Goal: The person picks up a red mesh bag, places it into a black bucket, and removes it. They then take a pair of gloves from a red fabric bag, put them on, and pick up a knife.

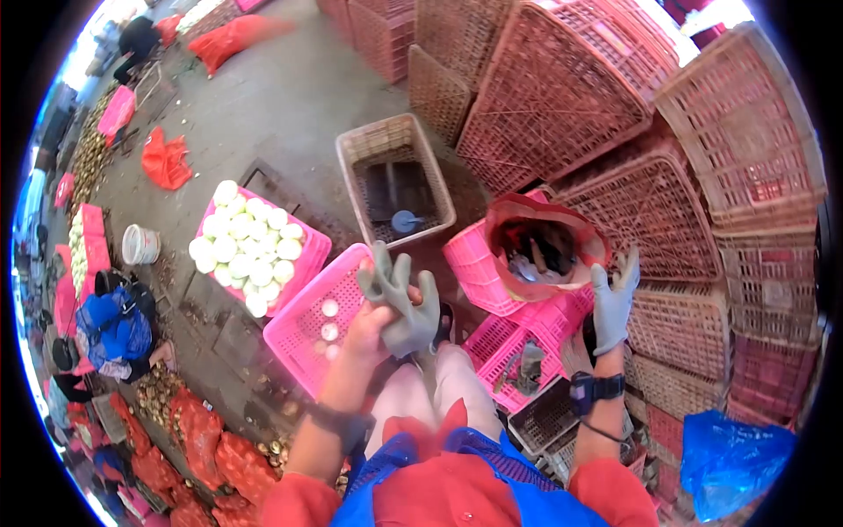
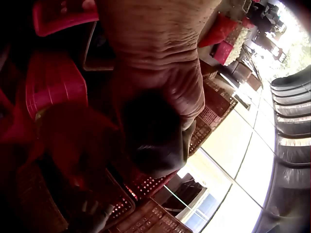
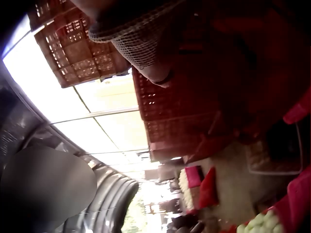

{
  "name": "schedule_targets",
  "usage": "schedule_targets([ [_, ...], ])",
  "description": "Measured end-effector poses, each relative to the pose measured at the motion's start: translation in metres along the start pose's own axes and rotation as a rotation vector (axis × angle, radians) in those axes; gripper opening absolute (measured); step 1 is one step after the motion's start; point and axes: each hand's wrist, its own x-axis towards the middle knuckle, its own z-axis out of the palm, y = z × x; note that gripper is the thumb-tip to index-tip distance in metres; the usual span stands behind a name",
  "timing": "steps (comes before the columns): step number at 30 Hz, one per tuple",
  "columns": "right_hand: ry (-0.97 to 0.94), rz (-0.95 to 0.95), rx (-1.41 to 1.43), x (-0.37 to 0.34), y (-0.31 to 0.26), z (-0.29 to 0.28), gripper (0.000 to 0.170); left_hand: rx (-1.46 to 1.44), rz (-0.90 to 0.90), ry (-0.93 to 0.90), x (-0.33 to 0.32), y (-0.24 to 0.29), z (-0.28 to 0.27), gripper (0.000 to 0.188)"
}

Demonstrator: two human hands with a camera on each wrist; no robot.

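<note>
My bare left hand grips a grey-green rubber glove in front of my legs, its empty fingers pointing up and away. In the left wrist view the same hand is partly in shadow, with the dark glove bunched beyond it. Held out to the right, my right hand wears a pale grey glove, fingers spread and holding nothing. It is nearest to a red sack with its mouth rolled open. In the right wrist view the gloved hand is cut off by shadow.
A pink basket with several white, peeled onion-like bulbs stands front left, beside a heaped crate of them. Ahead is a beige crate with dark contents. Stacked crates wall the right side. Red net sacks lie lower left.
</note>
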Motion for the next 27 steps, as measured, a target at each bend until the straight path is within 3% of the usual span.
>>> schedule_targets([
  [1,-0.014,-0.007,0.005,0.009,0.049,0.002,0.082,0.086,-0.001,0.186,-0.003,0.000,-0.003,0.063],
  [2,-0.038,-0.002,-0.218,0.019,0.107,0.006,0.086,0.079,0.012,0.193,-0.001,0.001,-0.001,0.063],
  [3,-0.060,0.003,-0.442,0.024,0.111,0.016,0.090,0.130,0.092,0.136,0.001,0.004,0.003,0.066],
  [4,-0.077,-0.003,-0.443,0.029,0.114,0.018,0.090,0.182,0.170,0.084,0.003,0.007,0.004,0.070],
  [6,-0.202,0.319,-0.561,0.039,0.111,0.021,0.098,0.145,0.210,0.012,0.006,0.009,-0.010,0.075],
  [7,-0.206,0.345,-0.681,0.046,0.113,0.023,0.082,0.110,0.217,0.046,0.008,0.011,-0.011,0.077],
  [8,-0.213,0.337,-0.683,0.055,0.122,0.018,0.082,0.071,0.225,0.078,0.011,0.012,-0.012,0.080],
  [10,-0.417,0.248,-0.521,0.071,0.122,0.015,0.052,0.079,0.202,0.030,0.017,0.022,-0.016,0.083],
  [11,-0.443,0.263,-0.282,0.073,0.122,0.014,0.029,0.084,0.222,0.023,0.019,0.024,-0.018,0.085],
  [12,-0.459,0.256,-0.288,0.075,0.096,0.019,0.029,0.086,0.243,0.018,0.020,0.026,-0.018,0.088],
  [14,-0.579,0.453,0.201,0.081,0.049,0.037,0.020,0.025,0.257,0.057,0.025,0.034,-0.012,0.089],
  [15,-0.598,0.425,0.328,0.084,0.035,0.049,0.021,-0.024,0.261,0.083,0.025,0.037,-0.011,0.091],
  [18,-0.577,0.435,0.447,0.091,-0.036,0.088,0.023,0.034,0.292,0.202,0.026,0.037,-0.017,0.093],
  [20,-0.614,0.400,0.443,0.105,-0.055,0.106,0.026,-0.012,0.298,0.185,0.014,0.028,-0.044,0.094],
  [22,-0.708,0.376,0.554,0.120,-0.078,0.126,0.027,-0.143,0.404,0.196,0.000,0.019,-0.055,0.074],
  [23,-0.703,0.377,0.586,0.127,-0.080,0.142,0.026,-0.135,0.494,0.288,-0.008,0.011,-0.053,0.061],
  [24,-0.741,0.404,0.646,0.132,-0.085,0.154,0.026,-0.141,0.505,0.290,-0.016,-0.001,-0.066,0.061],
  [26,-0.776,0.460,0.731,0.144,-0.070,0.195,0.025,-0.036,0.574,0.649,-0.038,-0.032,-0.117,0.049],
  [27,-0.792,0.465,0.727,0.145,-0.064,0.216,0.024,-0.063,0.585,0.672,-0.046,-0.041,-0.130,0.039],
])
